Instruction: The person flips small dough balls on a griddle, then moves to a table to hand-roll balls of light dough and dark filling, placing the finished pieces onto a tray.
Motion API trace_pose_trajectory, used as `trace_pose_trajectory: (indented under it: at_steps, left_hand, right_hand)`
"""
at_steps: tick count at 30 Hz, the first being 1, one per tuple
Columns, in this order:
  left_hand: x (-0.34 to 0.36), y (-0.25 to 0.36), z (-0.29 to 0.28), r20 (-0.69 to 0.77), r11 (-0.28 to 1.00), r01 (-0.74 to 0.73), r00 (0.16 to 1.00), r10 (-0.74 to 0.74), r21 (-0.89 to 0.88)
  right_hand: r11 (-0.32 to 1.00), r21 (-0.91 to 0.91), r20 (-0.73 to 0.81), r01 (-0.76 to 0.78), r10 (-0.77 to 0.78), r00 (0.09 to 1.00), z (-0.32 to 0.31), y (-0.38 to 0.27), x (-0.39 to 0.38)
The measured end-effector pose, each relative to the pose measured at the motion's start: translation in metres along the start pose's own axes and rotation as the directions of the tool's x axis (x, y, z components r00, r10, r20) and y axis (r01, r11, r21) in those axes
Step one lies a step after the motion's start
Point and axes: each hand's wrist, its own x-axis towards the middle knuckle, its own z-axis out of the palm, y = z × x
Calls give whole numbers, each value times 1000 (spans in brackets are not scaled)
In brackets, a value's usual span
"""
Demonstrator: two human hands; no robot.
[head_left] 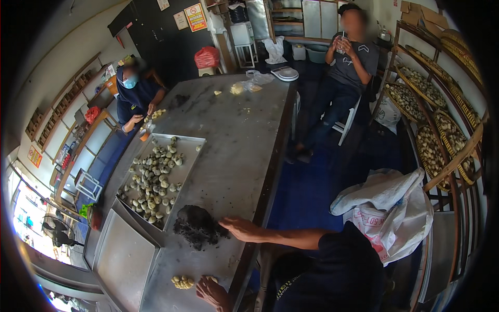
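Note:
My right hand (240,229) reaches over the metal table with its fingers drawn together, tips at the edge of a dark, crumbly mound (197,226). Whatever is between those fingertips is too small to tell. Close to the lower edge, my left hand (212,294) rests low over the table, fingers bent in at a small pale piece. Beside it lies a cluster of small pale yellow lumps (182,282). Past the mound, a large shallow metal tray (196,148) holds many rounded lumps (154,179), cream-coloured with grey-black smudges.
A bare metal tray (122,260) adjoins the filled one. A masked co-worker (136,99) handles yellow pieces at the far left; another person (348,67) sits drinking. A scale (285,74) stands at the table's far corner. White sacks (390,213) and a rack of woven trays (410,101) are at right.

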Motion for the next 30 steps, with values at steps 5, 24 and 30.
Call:
trace_pose_trajectory:
  at_steps: [5,24,30]
  left_hand:
    - [0,26,-21,180,852,499,863,-472,-156]
    - [12,11,-13,229,79,300,851,-473,-951]
    - [43,42,-9,386,-52,390,867,-316,-919]
  right_hand:
    - [954,-293,54,-69,88,995,16,-9,-1]
    - [989,-142,276,43,-2,961,-19,-15,-30]
    - [969,187,295,-163,103,950,-28,-45,-9]
